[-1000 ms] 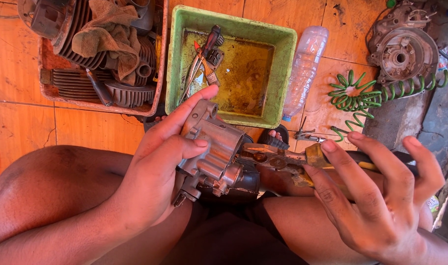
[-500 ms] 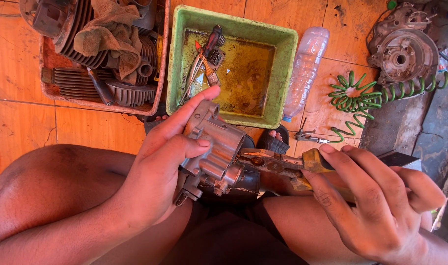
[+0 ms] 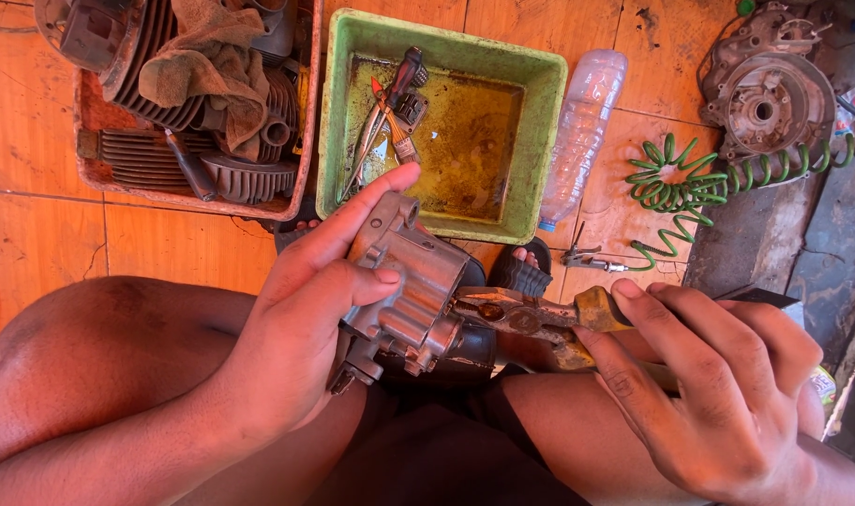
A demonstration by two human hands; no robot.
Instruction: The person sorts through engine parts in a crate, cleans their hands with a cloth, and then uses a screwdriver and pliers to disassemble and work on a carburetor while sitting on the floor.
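Left hand [image 3: 306, 337], centre of the frame, wraps a grey cast-metal carburettor body [image 3: 404, 281]: the grip is pressed around it, thumb across the top face and forefinger stretched along its upper edge. Right hand [image 3: 718, 384], lower right, closes its grip on the yellowed handles of pliers [image 3: 540, 319], whose jaws meet the right side of the carburettor body. Since a second ago this hand has slid lower on the handles (the pliers sit slightly flatter), while the carburettor body has stayed put; the working contact appears maintained. Above: a green tray [image 3: 531, 141] of oily liquid holding hand tools, a clear plastic bottle [image 3: 582, 131], a green coiled hose [image 3: 690, 183].
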